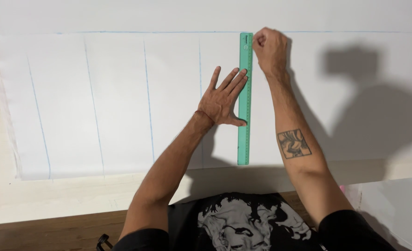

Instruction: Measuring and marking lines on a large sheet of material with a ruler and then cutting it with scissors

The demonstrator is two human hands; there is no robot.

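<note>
A long green ruler [245, 139] lies lengthwise on a white sheet of fabric [99, 97]. My left hand [222, 97] rests flat on the sheet, fingers spread, with fingertips and thumb pressing the ruler's left edge. My right hand [270, 49] is closed at the ruler's far end, right beside its top right edge. Its fingers pinch together as if on a small marking tool, which I cannot see. Several thin blue lines [148, 93] run down the sheet to the left of the ruler, and one runs across the top.
The sheet lies on a pale tabletop [52, 197] whose near edge meets a brown wooden floor [38, 234]. Another white sheet [396, 204] shows at the lower right. Shadows of my head and arms fall on the right side.
</note>
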